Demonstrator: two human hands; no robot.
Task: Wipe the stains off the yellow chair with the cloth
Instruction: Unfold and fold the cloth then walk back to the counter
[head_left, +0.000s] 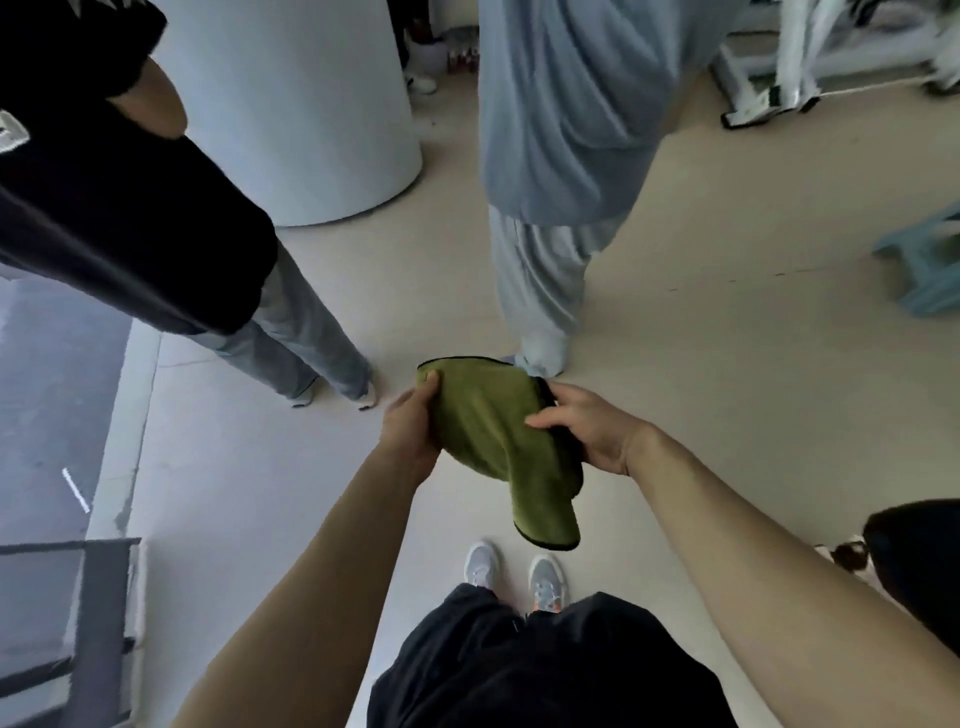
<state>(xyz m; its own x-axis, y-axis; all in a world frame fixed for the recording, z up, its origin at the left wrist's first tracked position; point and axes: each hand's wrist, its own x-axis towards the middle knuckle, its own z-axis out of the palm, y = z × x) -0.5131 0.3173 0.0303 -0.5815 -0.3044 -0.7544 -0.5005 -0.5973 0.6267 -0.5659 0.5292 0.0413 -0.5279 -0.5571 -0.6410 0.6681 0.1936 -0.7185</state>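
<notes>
A green cloth (488, 421) with a dark edge hangs between both my hands in front of me, above the floor. My left hand (410, 423) grips its left side, thumb on top. My right hand (587, 428) grips its right side, thumb over the green face and fingers curled round the dark edge. A loose end of the cloth droops below my right hand. No yellow chair is in view.
Two people stand close ahead: one in a black top and jeans (311, 343) at left, one in a pale blue top and grey trousers (540, 291) at centre. A white round column (311, 130) rises behind. A teal stool (930, 275) stands right; a dark frame (93, 623) lower left.
</notes>
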